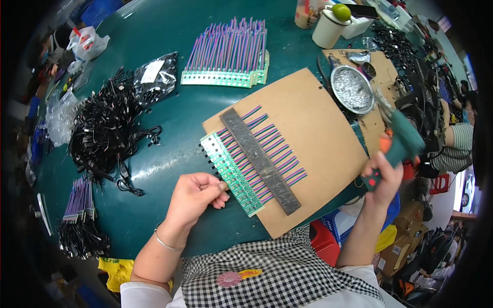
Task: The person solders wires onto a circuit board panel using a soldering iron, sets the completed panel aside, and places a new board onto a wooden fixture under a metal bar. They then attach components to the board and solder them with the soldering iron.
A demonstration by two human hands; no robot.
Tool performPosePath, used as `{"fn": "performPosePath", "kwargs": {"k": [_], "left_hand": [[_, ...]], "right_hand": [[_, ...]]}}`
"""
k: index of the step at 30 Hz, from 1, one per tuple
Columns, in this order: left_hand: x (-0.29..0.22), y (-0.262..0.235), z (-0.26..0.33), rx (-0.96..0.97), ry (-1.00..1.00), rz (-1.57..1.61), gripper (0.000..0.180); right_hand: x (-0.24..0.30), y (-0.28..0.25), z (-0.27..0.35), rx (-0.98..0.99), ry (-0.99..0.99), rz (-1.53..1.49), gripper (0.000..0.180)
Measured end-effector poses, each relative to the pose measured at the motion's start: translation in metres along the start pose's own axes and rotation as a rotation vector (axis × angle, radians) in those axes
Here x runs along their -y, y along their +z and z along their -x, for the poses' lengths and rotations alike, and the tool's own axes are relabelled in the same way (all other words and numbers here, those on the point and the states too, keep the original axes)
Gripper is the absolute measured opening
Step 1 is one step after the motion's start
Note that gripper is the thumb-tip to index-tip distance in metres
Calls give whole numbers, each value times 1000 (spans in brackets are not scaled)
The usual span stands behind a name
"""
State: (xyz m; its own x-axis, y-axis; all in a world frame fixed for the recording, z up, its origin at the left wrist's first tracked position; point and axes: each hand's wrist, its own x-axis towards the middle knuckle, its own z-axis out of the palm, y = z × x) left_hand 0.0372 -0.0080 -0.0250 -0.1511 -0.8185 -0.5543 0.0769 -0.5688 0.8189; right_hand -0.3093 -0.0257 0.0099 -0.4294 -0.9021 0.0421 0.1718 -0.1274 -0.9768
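A green circuit-board strip [233,174] with several purple and blue wires lies on a brown cardboard sheet [318,133]. A dark grey flat bar [259,160] rests across the wires. My left hand [195,197] touches the near end of the green strip with its fingertips. My right hand [382,177] grips a green soldering iron [403,141] with an orange collar, held off the table's right edge, apart from the strip.
A stack of wired green strips [228,56] lies at the back. Black cable piles [105,128] and a black bag [156,77] sit left, small wire bundles [79,197] near left. A metal dish [352,88], white cup [328,28] and another person [457,138] are right.
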Motion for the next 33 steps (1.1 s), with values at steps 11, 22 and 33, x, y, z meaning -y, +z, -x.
{"fn": "performPosePath", "kwargs": {"k": [11,22,33], "left_hand": [[-16,-63,9,-463,313,-626,11],[-22,-110,-18,-851,520,-1020,22],[-20,-114,-15,-861,382,-775,15]], "right_hand": [[2,2,18,17,-71,150,47],[-4,22,32,152,-45,121,53],[2,22,41,177,-29,86,54]]}}
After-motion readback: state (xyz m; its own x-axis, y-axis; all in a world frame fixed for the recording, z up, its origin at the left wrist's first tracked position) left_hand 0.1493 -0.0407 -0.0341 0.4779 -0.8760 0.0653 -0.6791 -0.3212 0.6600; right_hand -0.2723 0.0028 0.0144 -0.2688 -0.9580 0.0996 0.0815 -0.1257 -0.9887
